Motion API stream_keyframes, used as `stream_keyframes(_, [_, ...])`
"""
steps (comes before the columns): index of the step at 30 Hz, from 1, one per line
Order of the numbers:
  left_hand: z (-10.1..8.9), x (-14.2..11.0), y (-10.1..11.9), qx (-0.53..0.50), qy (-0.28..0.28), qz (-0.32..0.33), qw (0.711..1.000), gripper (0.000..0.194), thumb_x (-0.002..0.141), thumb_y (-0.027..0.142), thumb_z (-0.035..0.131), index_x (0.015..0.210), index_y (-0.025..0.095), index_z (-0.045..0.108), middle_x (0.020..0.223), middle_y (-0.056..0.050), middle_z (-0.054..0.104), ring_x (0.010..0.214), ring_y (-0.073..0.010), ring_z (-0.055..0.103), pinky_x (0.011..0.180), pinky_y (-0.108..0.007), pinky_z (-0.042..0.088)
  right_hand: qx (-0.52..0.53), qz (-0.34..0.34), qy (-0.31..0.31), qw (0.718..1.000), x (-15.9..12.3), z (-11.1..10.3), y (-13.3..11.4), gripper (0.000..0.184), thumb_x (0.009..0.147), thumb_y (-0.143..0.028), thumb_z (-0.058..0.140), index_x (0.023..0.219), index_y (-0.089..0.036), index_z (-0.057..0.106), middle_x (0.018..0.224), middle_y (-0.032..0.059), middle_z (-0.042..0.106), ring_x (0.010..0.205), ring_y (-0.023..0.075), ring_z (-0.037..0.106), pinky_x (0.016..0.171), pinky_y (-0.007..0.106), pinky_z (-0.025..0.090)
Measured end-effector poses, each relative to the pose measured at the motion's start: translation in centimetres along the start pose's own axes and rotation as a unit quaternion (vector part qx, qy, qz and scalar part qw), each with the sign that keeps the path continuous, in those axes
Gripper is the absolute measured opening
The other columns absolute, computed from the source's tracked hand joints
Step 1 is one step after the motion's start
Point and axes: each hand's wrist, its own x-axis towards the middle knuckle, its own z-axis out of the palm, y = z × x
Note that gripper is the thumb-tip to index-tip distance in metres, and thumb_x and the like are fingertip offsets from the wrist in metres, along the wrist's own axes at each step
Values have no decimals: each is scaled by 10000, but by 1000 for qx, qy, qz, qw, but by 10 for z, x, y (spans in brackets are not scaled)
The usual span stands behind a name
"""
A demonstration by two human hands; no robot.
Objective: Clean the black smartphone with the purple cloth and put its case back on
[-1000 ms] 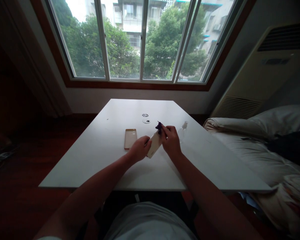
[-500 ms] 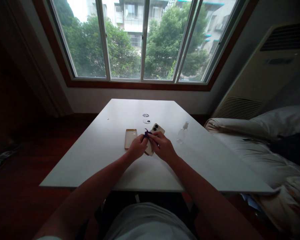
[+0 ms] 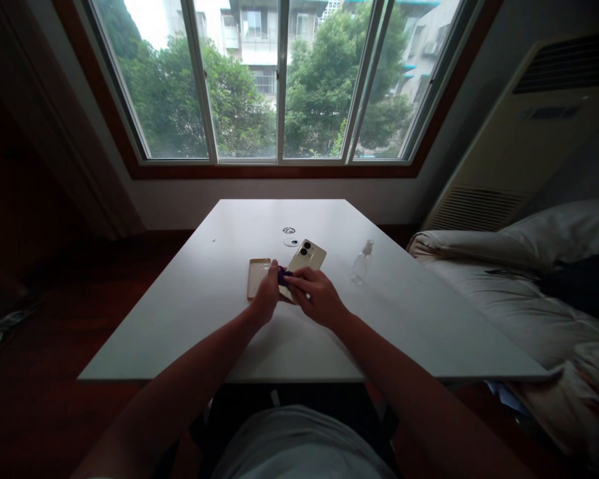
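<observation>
A pale gold smartphone [image 3: 308, 255] is held tilted above the table, its back with round dark camera lenses facing up. My left hand [image 3: 266, 295] is closed around the phone's lower left side, thumb up. A small dark purple cloth [image 3: 284, 276] lies bunched against the lower part of the phone. My right hand [image 3: 320, 294] is closed, its fingers pressing the cloth onto the phone's back; the fingertips are partly hidden. Just left of the phone lies a beige phone case [image 3: 255, 274] on the table, partly covered by my left hand.
On the white table [image 3: 190, 332] a clear spray bottle [image 3: 361, 264] stands to the right. Two small round patterned pieces, a dark one [image 3: 289, 230] and a pale one [image 3: 290, 243], lie behind the phone. A padded seat [image 3: 479, 286] adjoins on the right.
My left hand has shifted left and turned thumb up, onto the phone's side. The purple cloth has moved down and left, and more of the phone's back shows.
</observation>
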Motion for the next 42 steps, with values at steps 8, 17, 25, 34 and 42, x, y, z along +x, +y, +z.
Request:
stream_keyframes(8, [-2,2,1,35,-3,44,998,509,854,639,624,867,132,592,746,-35,587,611,-127,529,499,-221,435,10,-73,-67,995,-1,0,-13,226,877,-186,609,1043,-250,748,991,53,700,916,210,615,898,413,451])
stream_keyframes(17, [-13,14,-7,90,-14,109,990,433,878,567,619,852,136,640,762,-34,620,657,-138,551,575,-241,434,-105,-5,36,994,3,-10,15,255,945,-272,602,1157,-247,742,1001,71,696,932,222,611,895,423,445])
stream_keyframes(25, [-18,17,-13,133,-4,130,983,448,914,586,576,867,147,655,744,-31,610,664,-144,551,574,-240,417,-132,97,138,977,1,-16,44,291,965,-318,589,1197,-238,746,1011,85,667,878,215,614,854,416,494])
stream_keyframes(34, [-17,15,3,42,70,144,986,441,891,590,609,841,152,592,732,-13,575,605,-113,506,536,-230,413,38,-45,-43,997,-6,7,-2,315,915,-236,605,1200,-285,730,992,59,660,782,158,613,713,312,537])
stream_keyframes(42, [-19,18,7,-9,74,85,994,430,923,579,570,954,151,584,769,-30,563,636,-140,565,542,-258,500,41,-54,-1,998,-4,-4,4,296,912,-227,604,1180,-265,726,1009,58,668,814,157,623,724,312,538])
